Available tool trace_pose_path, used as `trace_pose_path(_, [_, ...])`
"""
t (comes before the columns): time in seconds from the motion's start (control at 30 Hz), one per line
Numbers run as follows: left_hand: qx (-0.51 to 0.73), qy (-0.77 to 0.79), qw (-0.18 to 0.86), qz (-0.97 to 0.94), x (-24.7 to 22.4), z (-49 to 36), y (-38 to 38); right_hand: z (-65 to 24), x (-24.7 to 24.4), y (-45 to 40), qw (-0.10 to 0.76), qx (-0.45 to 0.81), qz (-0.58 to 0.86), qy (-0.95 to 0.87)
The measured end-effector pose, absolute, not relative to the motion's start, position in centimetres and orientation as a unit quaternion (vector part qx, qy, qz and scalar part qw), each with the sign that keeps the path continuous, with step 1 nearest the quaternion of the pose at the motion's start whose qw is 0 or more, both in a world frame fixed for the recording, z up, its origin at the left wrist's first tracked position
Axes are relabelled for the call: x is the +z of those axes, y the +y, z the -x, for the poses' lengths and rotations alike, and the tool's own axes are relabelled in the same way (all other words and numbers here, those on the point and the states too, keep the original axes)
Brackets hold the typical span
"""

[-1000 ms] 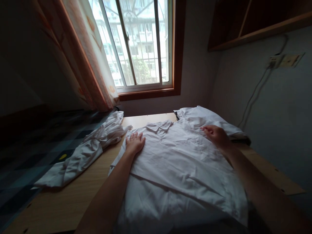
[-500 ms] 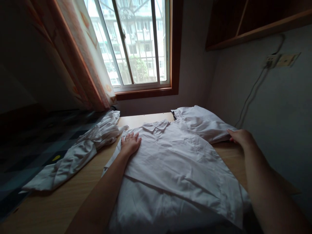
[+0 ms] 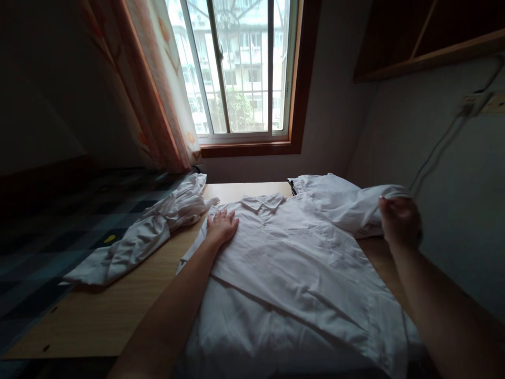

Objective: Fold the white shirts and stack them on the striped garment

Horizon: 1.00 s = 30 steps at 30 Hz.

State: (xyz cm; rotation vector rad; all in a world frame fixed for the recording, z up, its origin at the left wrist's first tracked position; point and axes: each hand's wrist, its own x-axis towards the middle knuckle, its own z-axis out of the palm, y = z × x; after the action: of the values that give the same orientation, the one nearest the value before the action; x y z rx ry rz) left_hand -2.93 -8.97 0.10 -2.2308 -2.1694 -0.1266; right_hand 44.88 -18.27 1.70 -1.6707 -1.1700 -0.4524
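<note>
A white collared shirt (image 3: 284, 263) lies spread over the wooden board, its collar toward the window and its lower part near me. My left hand (image 3: 221, 227) rests flat on the shirt's left shoulder, fingers spread. At the right, my right hand (image 3: 400, 218) is closed on white cloth, which it holds slightly raised. This looks like the shirt's sleeve (image 3: 355, 205), bunched at the back right; whether it joins the shirt is hard to make out.
Another crumpled white garment or sleeve (image 3: 134, 250) lies left on the board's edge and a dark checked cloth (image 3: 79, 237). The wooden board (image 3: 98, 316) runs underneath. Behind are a curtain (image 3: 153, 105) and window; a shelf (image 3: 437, 55) overhangs at right.
My right hand has lifted and pulled the cloth's end outward, and its fingers have curled round it. My left hand stays on the shirt. The view has shifted slightly left.
</note>
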Motion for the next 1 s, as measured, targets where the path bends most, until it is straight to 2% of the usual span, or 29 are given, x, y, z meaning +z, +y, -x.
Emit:
trace_pose_path(0.1, [-0.041, -0.695, 0.012, 0.718, 0.1, 2.9, -9.0, -40.4, 2.5, -18.9, 0.523, -0.137, 0.608, -0.582])
trace_pose_path(0.3, [-0.047, -0.694, 0.015, 0.719, 0.1, 3.0, -9.0, -31.3, 2.1, -20.7, 0.3, 0.036, 0.372, -0.878])
trace_pose_path(0.4, [-0.042, -0.694, 0.014, 0.719, 0.2, 3.1, -9.0, -28.9, 1.7, -21.4, 0.243, 0.164, 0.265, -0.919])
trace_pose_path(0.67, [-0.058, -0.692, 0.03, 0.719, 0.3, 2.8, -9.4, -29.7, 0.5, -20.3, 0.272, 0.272, 0.326, -0.863])
trace_pose_path(0.87, [-0.214, -0.551, 0.145, 0.794, 1.8, 1.9, -9.9, -29.2, -1.1, -19.8, 0.242, 0.19, 0.359, -0.881])
trace_pose_path(1.0, [-0.248, -0.433, 0.13, 0.857, 4.4, -1.2, -10.5, -28.7, -1.0, -20.0, 0.197, 0.142, 0.363, -0.9])
